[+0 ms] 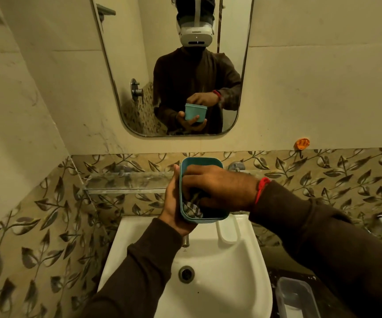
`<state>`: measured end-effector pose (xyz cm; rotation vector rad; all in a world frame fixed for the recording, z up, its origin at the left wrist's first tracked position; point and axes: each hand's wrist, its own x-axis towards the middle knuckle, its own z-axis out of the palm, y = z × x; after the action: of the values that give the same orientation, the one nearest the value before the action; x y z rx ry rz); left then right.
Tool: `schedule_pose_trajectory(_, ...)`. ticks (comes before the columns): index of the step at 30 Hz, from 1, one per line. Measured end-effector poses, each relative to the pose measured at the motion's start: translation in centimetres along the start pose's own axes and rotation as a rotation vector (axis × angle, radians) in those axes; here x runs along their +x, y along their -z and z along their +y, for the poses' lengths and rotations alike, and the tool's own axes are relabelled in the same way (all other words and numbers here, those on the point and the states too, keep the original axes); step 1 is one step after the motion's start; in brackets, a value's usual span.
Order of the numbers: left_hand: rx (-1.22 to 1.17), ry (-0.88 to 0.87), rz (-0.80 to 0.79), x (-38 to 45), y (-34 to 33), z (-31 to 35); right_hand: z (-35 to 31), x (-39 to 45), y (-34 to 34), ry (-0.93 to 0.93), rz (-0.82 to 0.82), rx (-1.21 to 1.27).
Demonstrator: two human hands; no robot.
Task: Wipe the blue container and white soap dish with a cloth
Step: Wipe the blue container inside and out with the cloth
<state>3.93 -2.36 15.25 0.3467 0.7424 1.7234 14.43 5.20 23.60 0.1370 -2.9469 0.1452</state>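
- Blue container point(202, 162) held over sink point(243, 271), mouth tilted toward camera, long axis running away from wearer.
- Left hand point(174, 210) wrapped around container's outer left wall.
- Right hand point(217, 189) reaching inside from right, closed on cloth point(192, 210) low in cavity.
- White soap dish point(228, 230) on sink ledge, just below container, nearer right hand.

sink point(249, 271) | white soap dish point(228, 230) on rim, rt of tap point(186, 241)

container point(186, 167) over sink's point(249, 253) back edge | cloth point(192, 210) inside it | soap dish point(228, 230) on back-right corner | tap point(186, 241) mid-back
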Motion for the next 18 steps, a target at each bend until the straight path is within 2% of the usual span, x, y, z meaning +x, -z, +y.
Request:
schedule_pose_trajectory(3, -0.035, -0.005, 0.003, 0.1, -0.5, 0.3, 0.2, 0.2, -0.2, 0.051, 0.201, -0.218)
schedule_pose_trajectory(6, -0.036, -0.006, 0.053, 0.4, -1.2, 0.7, 0.8, 1.0, 0.5, 0.0, 0.349, -0.404)
schedule_pose_trajectory(12, 0.131, -0.117, 0.043, 1.1, -1.0, 2.8, 1.0, 1.2, 0.5, -0.139, 0.31, -0.518)
schedule_pose_trajectory(16, 0.256, -0.119, 0.082, 1.4, -0.5, 2.6, 0.1, 0.7, 0.9, -0.225, 0.164, -0.449)
schedule_pose_trajectory(18, 0.28, -0.117, 0.082, 1.3, -0.3, 2.7, -0.3, 0.3, 0.4, -0.207, 0.118, -0.346)
